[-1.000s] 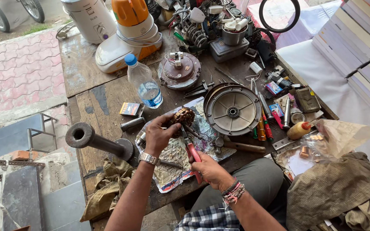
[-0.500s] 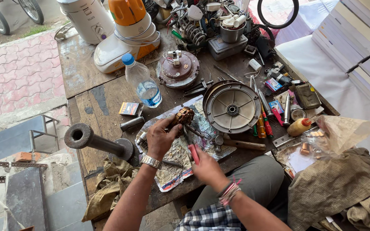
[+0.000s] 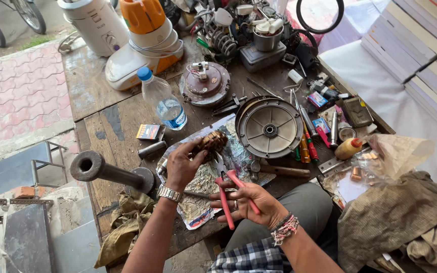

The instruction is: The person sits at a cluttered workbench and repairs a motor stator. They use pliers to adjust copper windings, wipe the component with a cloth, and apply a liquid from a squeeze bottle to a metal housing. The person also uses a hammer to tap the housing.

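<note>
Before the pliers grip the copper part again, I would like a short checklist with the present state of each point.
1. Left hand holds the round brown copper-wound motor part firmly: ok.
2. Right hand grips the red-handled pliers by both handles: ok.
3. Pliers tip reaches the motor part: cannot tell, it is small in the head view.
4. Crumpled printed paper sheet lies under the work: ok.
5. Clear plastic water bottle with blue cap stands upright, apart from both hands: ok.
6. Grey round metal cover lies close beside the work: not ok, crowded.
</note>
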Demonstrator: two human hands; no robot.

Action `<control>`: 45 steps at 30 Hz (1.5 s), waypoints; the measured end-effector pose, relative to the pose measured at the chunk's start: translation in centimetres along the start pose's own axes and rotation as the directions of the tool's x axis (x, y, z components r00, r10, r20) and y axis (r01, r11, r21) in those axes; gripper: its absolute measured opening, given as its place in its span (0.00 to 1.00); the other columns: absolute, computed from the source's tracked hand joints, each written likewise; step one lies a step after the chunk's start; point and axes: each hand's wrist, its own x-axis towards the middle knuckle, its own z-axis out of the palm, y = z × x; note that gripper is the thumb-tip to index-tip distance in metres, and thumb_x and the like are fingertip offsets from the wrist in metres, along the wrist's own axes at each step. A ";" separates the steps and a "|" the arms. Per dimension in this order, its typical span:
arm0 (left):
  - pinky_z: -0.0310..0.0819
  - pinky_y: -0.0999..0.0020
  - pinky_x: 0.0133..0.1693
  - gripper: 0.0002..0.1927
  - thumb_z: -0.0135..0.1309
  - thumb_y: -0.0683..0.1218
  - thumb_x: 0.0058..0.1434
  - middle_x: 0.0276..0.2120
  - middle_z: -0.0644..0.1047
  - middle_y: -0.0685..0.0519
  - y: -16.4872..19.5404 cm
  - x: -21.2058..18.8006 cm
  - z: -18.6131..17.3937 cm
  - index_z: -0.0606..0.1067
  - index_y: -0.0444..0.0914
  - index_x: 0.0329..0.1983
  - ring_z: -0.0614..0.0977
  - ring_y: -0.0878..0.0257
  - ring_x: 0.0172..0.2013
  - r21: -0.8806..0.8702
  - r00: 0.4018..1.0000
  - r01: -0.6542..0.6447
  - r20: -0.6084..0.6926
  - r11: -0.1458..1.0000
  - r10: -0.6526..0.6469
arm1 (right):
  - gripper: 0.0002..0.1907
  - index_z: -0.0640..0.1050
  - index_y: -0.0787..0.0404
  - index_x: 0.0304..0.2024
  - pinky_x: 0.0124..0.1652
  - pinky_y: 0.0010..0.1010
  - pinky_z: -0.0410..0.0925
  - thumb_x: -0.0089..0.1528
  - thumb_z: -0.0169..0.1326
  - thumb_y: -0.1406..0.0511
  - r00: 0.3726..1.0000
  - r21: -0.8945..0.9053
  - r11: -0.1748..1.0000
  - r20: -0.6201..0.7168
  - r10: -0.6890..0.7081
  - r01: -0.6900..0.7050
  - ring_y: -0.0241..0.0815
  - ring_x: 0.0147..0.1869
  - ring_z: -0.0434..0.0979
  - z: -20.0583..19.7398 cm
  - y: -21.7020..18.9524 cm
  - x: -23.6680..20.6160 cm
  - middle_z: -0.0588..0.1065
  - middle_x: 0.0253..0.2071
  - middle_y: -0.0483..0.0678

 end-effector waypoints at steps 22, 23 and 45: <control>0.81 0.61 0.43 0.20 0.61 0.45 0.60 0.43 0.84 0.49 -0.3 1.0 -0.8 0.79 0.46 0.56 0.86 0.57 0.40 -0.078 0.985 -0.148 0.074 0.986 0.154 | 0.36 0.55 0.66 0.74 0.52 0.59 0.75 0.63 0.44 0.70 0.968 0.331 0.944 0.236 -0.082 -0.001 0.65 0.62 0.73 -3.9 1.3 2.2 0.66 0.63 0.75; 0.81 0.61 0.42 0.20 0.61 0.46 0.60 0.43 0.85 0.50 -0.3 1.0 -0.7 0.79 0.47 0.56 0.86 0.57 0.39 -0.068 0.983 -0.170 0.060 0.983 0.174 | 0.35 0.57 0.66 0.73 0.50 0.57 0.77 0.62 0.44 0.70 0.974 0.317 0.948 0.213 -0.073 0.002 0.62 0.59 0.75 -4.0 1.2 2.2 0.69 0.61 0.73; 0.81 0.63 0.43 0.20 0.60 0.45 0.60 0.43 0.85 0.51 0.8 0.6 -0.7 0.79 0.47 0.57 0.86 0.60 0.39 -0.047 0.984 -0.142 0.100 0.989 0.147 | 0.36 0.58 0.70 0.71 0.57 0.72 0.66 0.61 0.48 0.70 0.965 0.222 0.974 0.242 -0.100 0.045 0.74 0.70 0.65 -1.1 1.1 1.5 0.63 0.66 0.78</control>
